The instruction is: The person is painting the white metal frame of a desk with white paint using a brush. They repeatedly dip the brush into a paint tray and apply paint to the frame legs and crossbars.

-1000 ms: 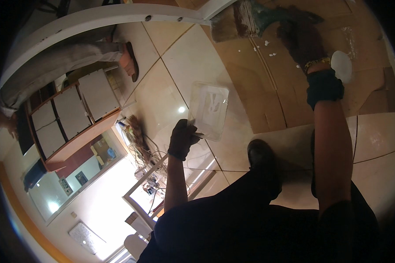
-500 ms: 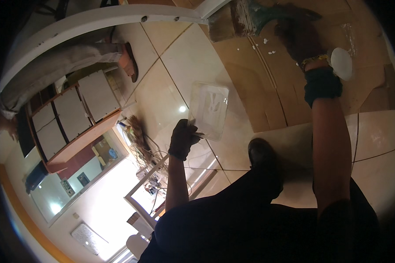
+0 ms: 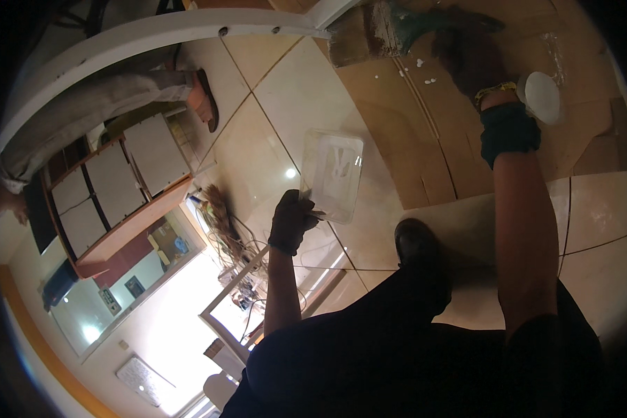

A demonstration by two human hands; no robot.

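Brush [image 3: 390, 28] with a teal handle and pale, caked bristles sits at the far end of my right hand [image 3: 467, 59]. It is pressed down on the brown cardboard [image 3: 397, 139] that covers the floor ahead of me. The gloved grip there is clenched round the handle, arm stretched well out. My left hand [image 3: 292, 221], gloved too, is grasping the clear plastic tray [image 3: 334, 171] by its near corner, fingers pinched on the rim. The tray hangs over the glossy floor tiles [image 3: 272, 139], just beside the cardboard's edge. I cannot tell whether its far side touches the floor.

As I read it, the step in hand is working the bristles against the cardboard while the tray is kept ready off to the side. Any further move from here calls for keeping the tray level, since it is held by one corner only. The wet bristles should also stay over the cardboard and off the tiles.

A white round lid [image 3: 542, 96] lies near my right wrist, and my dark shoe [image 3: 414, 240] is planted between the arms. Further left are another person's sandalled foot [image 3: 205, 101], a cabinet with white drawers [image 3: 118, 181] and a tangle of cables [image 3: 230, 230]
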